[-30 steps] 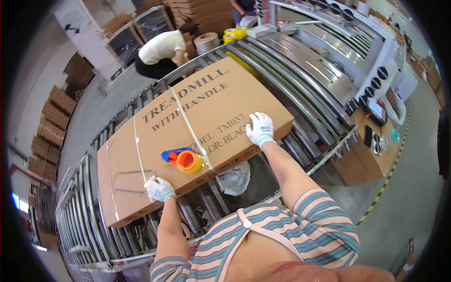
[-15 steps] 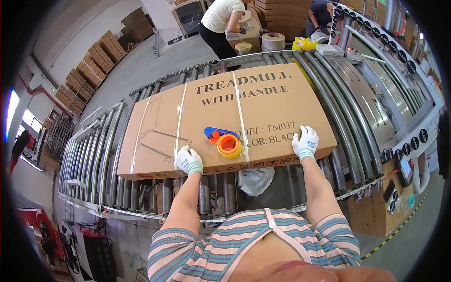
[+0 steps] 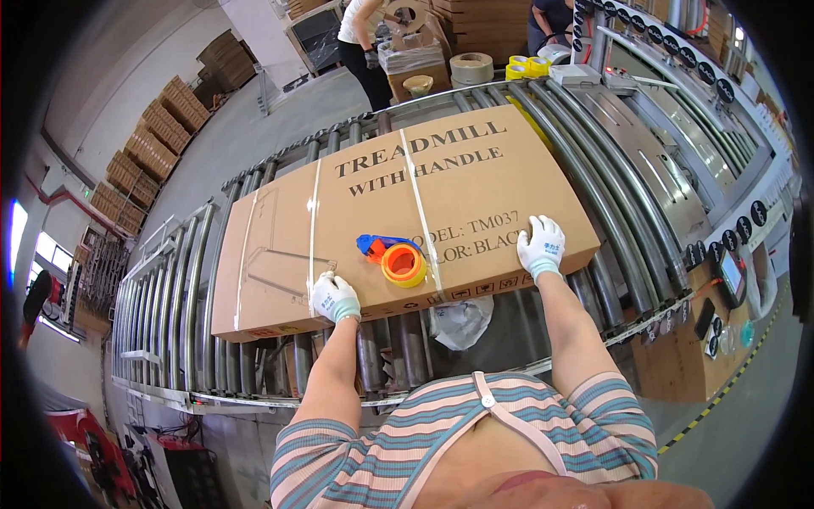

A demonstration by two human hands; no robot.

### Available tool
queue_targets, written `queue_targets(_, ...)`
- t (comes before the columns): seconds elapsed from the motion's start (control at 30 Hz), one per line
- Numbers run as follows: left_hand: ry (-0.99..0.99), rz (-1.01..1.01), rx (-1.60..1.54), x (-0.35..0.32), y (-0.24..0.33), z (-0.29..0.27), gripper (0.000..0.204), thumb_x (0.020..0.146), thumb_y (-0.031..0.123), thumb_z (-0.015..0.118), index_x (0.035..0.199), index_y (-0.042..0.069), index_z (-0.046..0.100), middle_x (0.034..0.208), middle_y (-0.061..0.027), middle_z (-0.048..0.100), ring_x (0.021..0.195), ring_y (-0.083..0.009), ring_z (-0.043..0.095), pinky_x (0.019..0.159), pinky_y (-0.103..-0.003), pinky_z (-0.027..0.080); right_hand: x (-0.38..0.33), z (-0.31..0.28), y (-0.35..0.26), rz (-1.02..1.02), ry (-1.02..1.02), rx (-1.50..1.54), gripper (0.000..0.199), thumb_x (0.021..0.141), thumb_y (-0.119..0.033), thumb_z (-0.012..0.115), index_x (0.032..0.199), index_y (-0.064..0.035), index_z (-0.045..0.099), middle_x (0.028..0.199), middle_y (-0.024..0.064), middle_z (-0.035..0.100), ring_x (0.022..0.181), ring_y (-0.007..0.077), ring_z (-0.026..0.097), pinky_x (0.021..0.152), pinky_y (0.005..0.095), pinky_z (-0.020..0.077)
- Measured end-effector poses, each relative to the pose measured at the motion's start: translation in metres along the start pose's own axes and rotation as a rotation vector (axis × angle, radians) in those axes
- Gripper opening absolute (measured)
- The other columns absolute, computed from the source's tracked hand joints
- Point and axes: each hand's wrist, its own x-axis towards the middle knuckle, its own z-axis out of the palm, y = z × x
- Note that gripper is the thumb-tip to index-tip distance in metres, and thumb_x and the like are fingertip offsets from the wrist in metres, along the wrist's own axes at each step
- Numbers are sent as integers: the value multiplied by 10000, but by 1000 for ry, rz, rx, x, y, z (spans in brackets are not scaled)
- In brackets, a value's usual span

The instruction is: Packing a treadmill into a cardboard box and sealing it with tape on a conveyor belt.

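A large brown cardboard carton point(image 3: 458, 204) with black print lies flat on a roller conveyor, bound by white straps point(image 3: 421, 204). My left hand point(image 3: 336, 297), in a white glove, grips the carton's near edge beside a strap, fingers bent and close together. Toward the near right corner, my right hand point(image 3: 542, 242), gloved alike, rests on the top with fingers stretched out. Between my hands a tape dispenser point(image 3: 373, 247) with blue and red parts lies on the carton, carrying an orange-yellow tape roll point(image 3: 403, 265). Neither hand touches it.
Metal rollers point(image 3: 585, 170) run under and beyond the carton. A crumpled clear plastic bag point(image 3: 460, 322) sits below its near edge. At the back stand two people, yellow tape rolls point(image 3: 527, 67) and a big beige roll point(image 3: 471, 69). A handheld device point(image 3: 729, 276) is at the right.
The carton has turned slightly counterclockwise, its left end coming nearer me and its right end going away. Both hands have stayed on it. The person at the back has shifted left in view.
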Motion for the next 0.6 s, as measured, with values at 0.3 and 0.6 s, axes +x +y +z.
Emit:
queue_targets(0.3,36,35,53,-2,0,-1,178,802,139,581,906,45,691,885,-145,682,927,-303,617,848,-400,471,1,-4,-1,-6,-9,5,424,808,-302,603,1163,-72,597,1254,129,550,1219,293,472,1066,445,327)
queue_targets(0.6,-10,-8,62,-2,3,-8,171,799,145,589,902,55,690,880,-140,664,920,-311,611,830,-409,472,-3,-3,-2,-3,25,-14,425,798,-311,601,1150,-73,616,1237,134,569,1205,297,490,1055,439,341)
